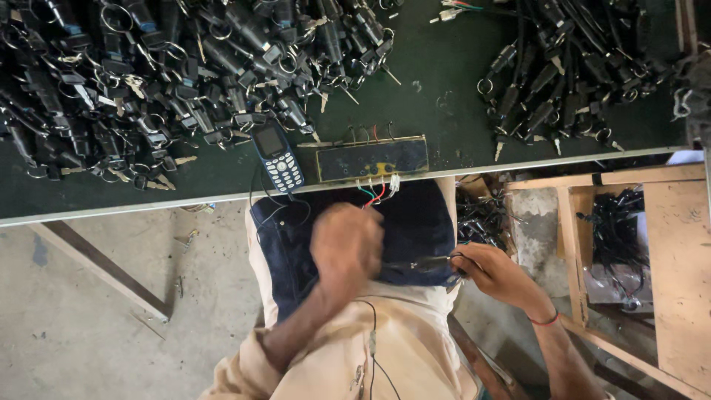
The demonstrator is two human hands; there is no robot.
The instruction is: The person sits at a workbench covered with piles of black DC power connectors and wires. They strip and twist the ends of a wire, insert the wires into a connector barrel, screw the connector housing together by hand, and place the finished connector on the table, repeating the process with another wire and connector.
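the black switch part (418,263) lies over the person's lap on the dark blue cloth (415,222), just below the edge of the counter (444,96). the right hand (492,270) holds its right end, the fingers (461,261) pinching it where a thin dark lead comes out. the left hand (346,243) is blurred above the lap beside the part's left end; i cannot tell whether its fingers are closed or spread, though it looks loosely fisted

red, green and white wires (374,194) hang from the small black test box (372,158) at the counter edge down toward the left hand. to do this well, i would judge, the right hand should keep the part level and steady so the left can meet the wire ends without tugging the box off the edge, and the wires should stay slack

outward: a blue keypad phone (278,157) lies left of the box, its cord trailing over the edge. a big heap of black keyed lock parts (163,74) fills the counter's left, a smaller heap (570,74) its right. a wooden crate (637,244) with more black parts stands by the person's right
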